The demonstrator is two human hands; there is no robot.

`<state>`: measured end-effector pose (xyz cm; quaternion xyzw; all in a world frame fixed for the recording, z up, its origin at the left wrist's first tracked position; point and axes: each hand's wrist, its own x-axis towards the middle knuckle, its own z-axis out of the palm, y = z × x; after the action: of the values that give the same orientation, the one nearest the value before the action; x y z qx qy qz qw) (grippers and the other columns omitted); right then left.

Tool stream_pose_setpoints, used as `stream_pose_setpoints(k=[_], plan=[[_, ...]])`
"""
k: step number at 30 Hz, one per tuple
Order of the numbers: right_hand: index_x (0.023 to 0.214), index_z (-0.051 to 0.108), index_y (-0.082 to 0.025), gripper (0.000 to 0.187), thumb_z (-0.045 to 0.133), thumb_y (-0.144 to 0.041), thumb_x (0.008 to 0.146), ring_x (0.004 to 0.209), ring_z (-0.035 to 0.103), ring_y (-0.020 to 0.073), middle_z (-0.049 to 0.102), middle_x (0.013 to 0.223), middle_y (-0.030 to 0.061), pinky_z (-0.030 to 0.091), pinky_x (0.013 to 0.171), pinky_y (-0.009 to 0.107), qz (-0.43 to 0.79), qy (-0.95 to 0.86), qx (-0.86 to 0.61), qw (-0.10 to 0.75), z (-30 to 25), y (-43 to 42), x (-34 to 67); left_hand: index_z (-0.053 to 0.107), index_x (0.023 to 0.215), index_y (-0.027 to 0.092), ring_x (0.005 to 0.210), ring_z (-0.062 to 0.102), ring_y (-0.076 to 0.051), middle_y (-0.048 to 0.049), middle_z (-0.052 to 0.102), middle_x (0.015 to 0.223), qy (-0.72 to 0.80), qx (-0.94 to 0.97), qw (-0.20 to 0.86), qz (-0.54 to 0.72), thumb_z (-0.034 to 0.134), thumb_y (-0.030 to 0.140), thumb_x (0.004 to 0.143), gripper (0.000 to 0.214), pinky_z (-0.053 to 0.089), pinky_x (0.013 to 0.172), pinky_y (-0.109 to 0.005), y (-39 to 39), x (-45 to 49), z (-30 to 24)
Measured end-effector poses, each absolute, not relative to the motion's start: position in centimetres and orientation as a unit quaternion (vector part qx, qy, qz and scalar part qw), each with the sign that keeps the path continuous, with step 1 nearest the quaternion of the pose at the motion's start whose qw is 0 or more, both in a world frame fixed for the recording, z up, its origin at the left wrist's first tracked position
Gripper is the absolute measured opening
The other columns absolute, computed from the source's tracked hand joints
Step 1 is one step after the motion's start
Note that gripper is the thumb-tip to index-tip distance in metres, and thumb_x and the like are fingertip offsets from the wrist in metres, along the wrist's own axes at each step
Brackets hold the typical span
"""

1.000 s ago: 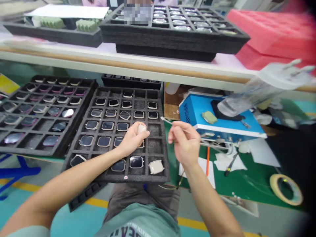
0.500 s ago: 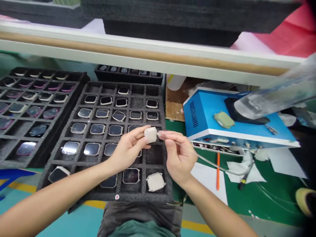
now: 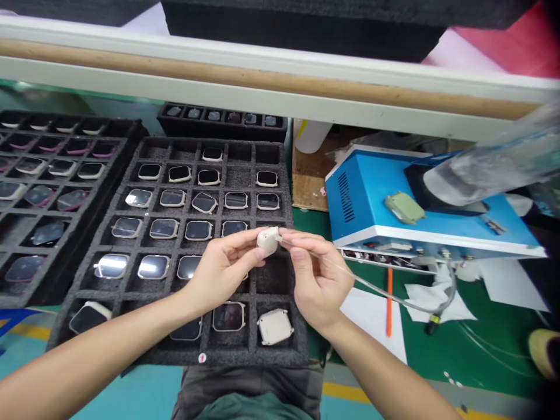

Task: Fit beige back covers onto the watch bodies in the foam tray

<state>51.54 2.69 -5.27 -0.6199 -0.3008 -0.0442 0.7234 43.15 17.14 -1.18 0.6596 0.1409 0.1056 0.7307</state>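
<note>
Between thumb and fingers my left hand [image 3: 227, 259] grips a cream watch case [image 3: 268, 240] above the black foam tray [image 3: 210, 290]. My right hand [image 3: 321, 277] is closed on the end of a thin clear tube [image 3: 371, 287], whose pale tip meets or nearly touches the case's right edge. The tube runs right across the green bench top. Under my hands the tray's compartments hold several cream-framed watches with dark screens. Another cream case [image 3: 275, 326] lies back-up in the near right compartment.
A second foam tray [image 3: 65, 245] of watches stands at left, a narrower one [image 3: 219, 123] behind. At right is a blue machine box [image 3: 367, 198] with a green watch case [image 3: 405, 207] on top. An orange stick [image 3: 389, 303] lies on paper. A shelf edge [image 3: 262, 81] crosses above.
The watch case has tilted in my left hand so its edge turns more toward the tube tip. Both hands stay close together. The camera view has shifted slightly.
</note>
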Motion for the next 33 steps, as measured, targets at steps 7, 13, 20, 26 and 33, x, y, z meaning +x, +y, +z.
stream_pose_setpoints(k=[7, 13, 20, 26, 33], plan=[[0.103, 0.071, -0.028, 0.012, 0.063, -0.021, 0.101, 0.107, 0.076, 0.0255, 0.078, 0.104, 0.0068, 0.068, 0.091, 0.048, -0.043, -0.3, -0.622, 0.722, -5.36, 2.69, 51.62, 0.08, 0.124, 0.025, 0.113, 0.076, -0.029, -0.0068, 0.08, 0.125, 0.149, 0.665, 0.724, 0.106, 0.08, 0.03, 0.09, 0.034, 0.068, 0.083, -0.034, 17.12, 43.11, -1.08], [0.104, 0.072, -0.028, 0.013, 0.063, -0.02, 0.101, 0.108, 0.076, 0.0259, 0.078, 0.105, 0.0068, 0.067, 0.092, 0.048, -0.042, -0.302, -0.619, 0.723, -5.3, 2.62, 51.58, 0.08, 0.125, 0.025, 0.112, 0.077, -0.028, -0.0068, 0.08, 0.125, 0.148, 0.666, 0.723, 0.108, 0.08, 0.029, 0.09, 0.035, 0.067, 0.083, -0.033, 17.13, 43.07, -1.17], [0.105, 0.073, -0.028, 0.013, 0.063, -0.021, 0.101, 0.109, 0.076, 0.0262, 0.077, 0.106, 0.0073, 0.066, 0.093, 0.048, -0.035, -0.304, -0.624, 0.719, -5.34, 2.49, 51.61, 0.08, 0.125, 0.024, 0.108, 0.078, -0.027, -0.0068, 0.081, 0.125, 0.142, 0.675, 0.715, 0.113, 0.08, 0.03, 0.09, 0.035, 0.067, 0.081, -0.032, 17.2, 43.05, -1.31], [0.105, 0.074, -0.026, 0.014, 0.063, -0.02, 0.101, 0.108, 0.076, 0.0253, 0.077, 0.109, 0.0082, 0.067, 0.092, 0.047, -0.039, -0.307, -0.628, 0.714, -5.4, 2.43, 51.68, 0.079, 0.127, 0.023, 0.107, 0.078, -0.026, -0.0062, 0.081, 0.124, 0.137, 0.689, 0.702, 0.116, 0.079, 0.031, 0.091, 0.036, 0.066, 0.081, -0.028, 17.23, 43.09, -1.29], [0.107, 0.074, -0.025, 0.017, 0.063, -0.014, 0.1, 0.107, 0.075, 0.0233, 0.077, 0.109, 0.0074, 0.067, 0.089, 0.043, -0.046, -0.323, -0.603, 0.728, -5.62, 2.58, 51.85, 0.078, 0.128, 0.021, 0.11, 0.078, -0.023, -0.0056, 0.08, 0.125, 0.139, 0.702, 0.689, 0.116, 0.078, 0.03, 0.092, 0.038, 0.065, 0.085, -0.023, 17.19, 43.06, -0.92]])
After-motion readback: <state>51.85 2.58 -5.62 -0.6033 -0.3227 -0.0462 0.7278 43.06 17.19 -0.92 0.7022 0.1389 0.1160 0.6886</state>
